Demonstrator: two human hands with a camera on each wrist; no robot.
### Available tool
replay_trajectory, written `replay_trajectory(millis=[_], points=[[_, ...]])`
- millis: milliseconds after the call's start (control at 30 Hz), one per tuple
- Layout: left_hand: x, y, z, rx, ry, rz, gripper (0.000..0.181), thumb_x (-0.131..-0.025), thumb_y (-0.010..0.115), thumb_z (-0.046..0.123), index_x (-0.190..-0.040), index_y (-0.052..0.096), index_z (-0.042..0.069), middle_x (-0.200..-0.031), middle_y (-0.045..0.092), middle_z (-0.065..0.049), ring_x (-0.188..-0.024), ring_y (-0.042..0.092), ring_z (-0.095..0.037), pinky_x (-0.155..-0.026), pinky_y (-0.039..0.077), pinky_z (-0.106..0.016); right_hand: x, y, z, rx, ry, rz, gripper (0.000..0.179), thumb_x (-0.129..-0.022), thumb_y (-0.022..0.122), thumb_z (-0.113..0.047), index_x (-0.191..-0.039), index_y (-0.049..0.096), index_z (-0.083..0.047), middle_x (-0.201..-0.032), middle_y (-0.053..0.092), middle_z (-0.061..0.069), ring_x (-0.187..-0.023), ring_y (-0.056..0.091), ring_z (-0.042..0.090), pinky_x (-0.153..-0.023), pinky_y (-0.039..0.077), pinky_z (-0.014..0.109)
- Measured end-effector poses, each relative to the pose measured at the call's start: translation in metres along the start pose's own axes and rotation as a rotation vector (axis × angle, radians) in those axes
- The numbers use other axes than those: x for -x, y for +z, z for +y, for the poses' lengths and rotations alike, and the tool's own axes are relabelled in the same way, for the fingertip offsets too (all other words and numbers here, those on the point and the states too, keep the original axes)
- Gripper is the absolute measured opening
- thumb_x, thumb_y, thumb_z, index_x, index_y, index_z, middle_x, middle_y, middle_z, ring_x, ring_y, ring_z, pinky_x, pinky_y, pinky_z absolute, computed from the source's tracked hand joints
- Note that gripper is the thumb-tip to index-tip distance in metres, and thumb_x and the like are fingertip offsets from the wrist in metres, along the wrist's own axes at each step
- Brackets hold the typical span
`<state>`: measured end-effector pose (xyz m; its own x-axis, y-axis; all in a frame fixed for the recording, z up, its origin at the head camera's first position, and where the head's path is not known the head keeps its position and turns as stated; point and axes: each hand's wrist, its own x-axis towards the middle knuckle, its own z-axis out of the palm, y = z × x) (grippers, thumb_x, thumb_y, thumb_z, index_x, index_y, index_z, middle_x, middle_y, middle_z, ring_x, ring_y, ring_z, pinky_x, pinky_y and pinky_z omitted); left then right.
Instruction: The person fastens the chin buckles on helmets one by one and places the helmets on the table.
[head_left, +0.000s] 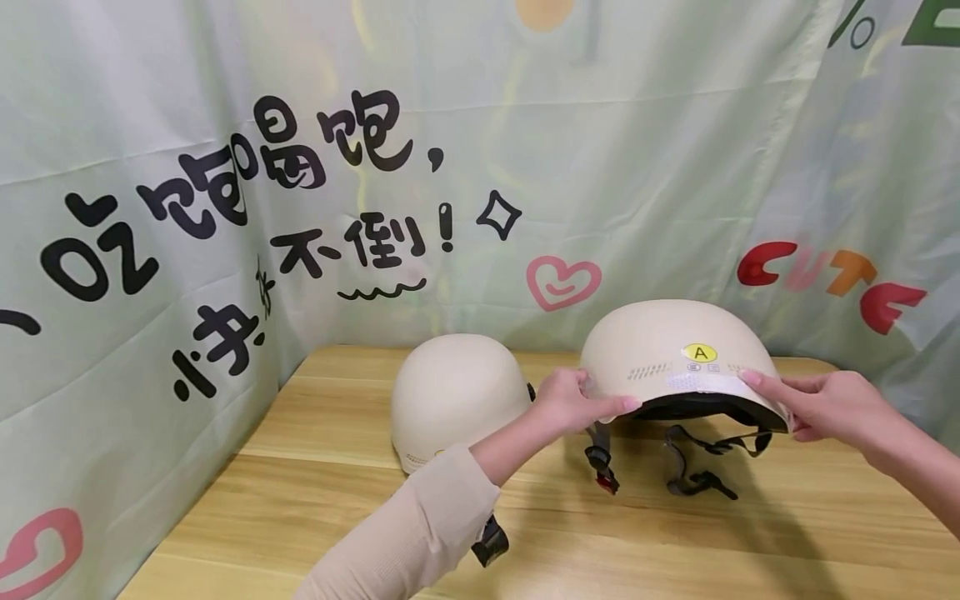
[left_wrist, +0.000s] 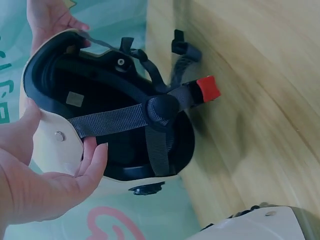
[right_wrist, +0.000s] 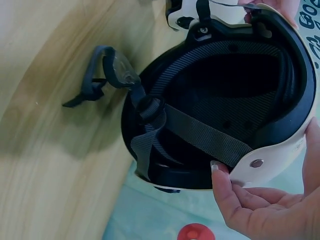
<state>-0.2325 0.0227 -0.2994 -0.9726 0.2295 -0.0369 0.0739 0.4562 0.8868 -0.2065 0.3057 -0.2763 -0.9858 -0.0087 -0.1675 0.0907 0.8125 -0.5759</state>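
Both hands hold a cream helmet by its sides, its front edge tipped up over the table. A yellow "A" sticker marks its front. My left hand grips one side, thumb along the front rim and fingers under the shell edge in the left wrist view. On the opposite side my right hand pinches the rim, thumb on the outer shell. Black padding lines the inside. Dark chin straps dangle below, one ending in a red buckle piece.
A second cream helmet stands on the wooden table to the left, partly behind my left forearm. Its black strap end lies near the sleeve. A printed curtain hangs right behind the table.
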Motion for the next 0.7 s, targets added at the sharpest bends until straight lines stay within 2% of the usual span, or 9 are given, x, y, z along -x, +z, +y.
replay_trajectory(millis=[200,433,700], points=[[0.003,-0.0041,0.0049,-0.04,-0.014,0.0,0.037,-0.073,0.077,0.036,-0.076,0.059,0.004,-0.06,0.052,0.0,-0.051,0.045,-0.011,-0.044,0.037,-0.021,0.0,-0.0056,-0.0052,0.008,0.022,-0.02,0.06,-0.091,0.037,-0.06,-0.077,0.063,-0.007,-0.059,0.052,-0.004,-0.066,0.055,0.002,-0.063,0.052,0.024],[0.0048,-0.0062,0.0087,-0.032,-0.028,-0.004,0.038,-0.073,0.077,0.037,-0.074,0.059,0.004,-0.061,0.054,0.0,-0.051,0.045,-0.011,-0.044,0.036,-0.021,0.0021,-0.0092,-0.0102,0.038,0.026,-0.069,0.058,-0.092,0.032,-0.061,-0.069,0.057,-0.013,-0.057,0.046,-0.006,-0.065,0.051,0.003,-0.062,0.048,0.023],[0.001,-0.0043,0.0089,-0.017,-0.008,0.019,0.039,-0.073,0.076,0.04,-0.086,0.061,0.007,-0.065,0.055,0.001,-0.054,0.047,-0.01,-0.045,0.037,-0.021,-0.0024,-0.0098,-0.0063,-0.001,0.046,-0.094,0.062,-0.091,0.03,-0.063,-0.064,0.054,-0.012,-0.06,0.048,-0.004,-0.069,0.054,0.002,-0.065,0.052,0.023]])
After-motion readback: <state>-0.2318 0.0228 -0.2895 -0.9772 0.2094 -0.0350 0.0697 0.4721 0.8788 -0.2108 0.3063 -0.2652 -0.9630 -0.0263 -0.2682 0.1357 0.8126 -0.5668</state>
